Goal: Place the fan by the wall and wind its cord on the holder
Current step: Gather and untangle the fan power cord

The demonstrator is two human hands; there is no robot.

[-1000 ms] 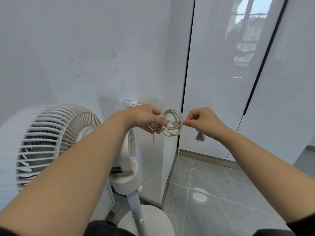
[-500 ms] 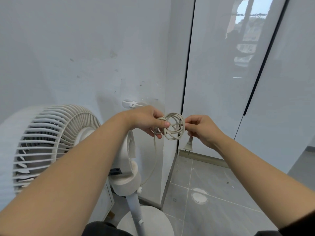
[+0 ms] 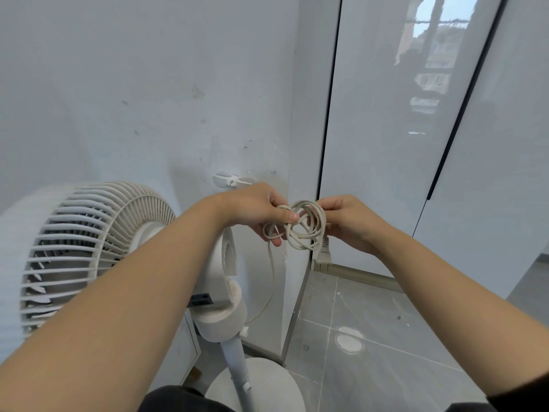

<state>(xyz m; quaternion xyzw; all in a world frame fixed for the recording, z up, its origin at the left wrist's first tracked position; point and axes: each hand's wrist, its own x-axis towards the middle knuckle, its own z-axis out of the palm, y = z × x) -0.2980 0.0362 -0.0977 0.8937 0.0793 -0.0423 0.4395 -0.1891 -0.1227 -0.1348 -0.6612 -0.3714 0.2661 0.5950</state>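
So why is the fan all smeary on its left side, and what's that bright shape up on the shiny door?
Head view: the fan smears at its left edge, where the wide-angle lens stretches and blurs things; the glossy door mirrors what looks like a bright window; the cord in the middle is sharp.

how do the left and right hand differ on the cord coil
The left hand holds the coil from the left, thumb laid over the loops; the right hand pinches its right edge. The strand to the fan hangs below the left hand; the plug dangles below the right hand. Both hold the same coil.
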